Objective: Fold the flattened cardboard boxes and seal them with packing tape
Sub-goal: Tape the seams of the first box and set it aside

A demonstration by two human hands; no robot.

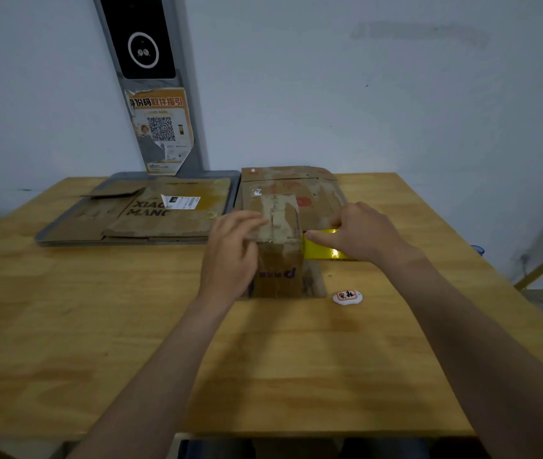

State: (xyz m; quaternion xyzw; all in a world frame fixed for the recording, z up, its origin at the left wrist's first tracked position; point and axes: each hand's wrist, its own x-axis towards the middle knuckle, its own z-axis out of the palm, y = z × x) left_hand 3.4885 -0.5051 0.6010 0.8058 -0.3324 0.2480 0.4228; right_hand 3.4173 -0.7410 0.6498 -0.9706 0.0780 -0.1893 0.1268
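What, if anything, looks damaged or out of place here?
The small box carries ragged, peeling old tape across its top. The poster behind the table is torn along its edges. Nothing looks spilled.

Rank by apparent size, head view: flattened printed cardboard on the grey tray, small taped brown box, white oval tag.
1. flattened printed cardboard
2. small taped brown box
3. white oval tag
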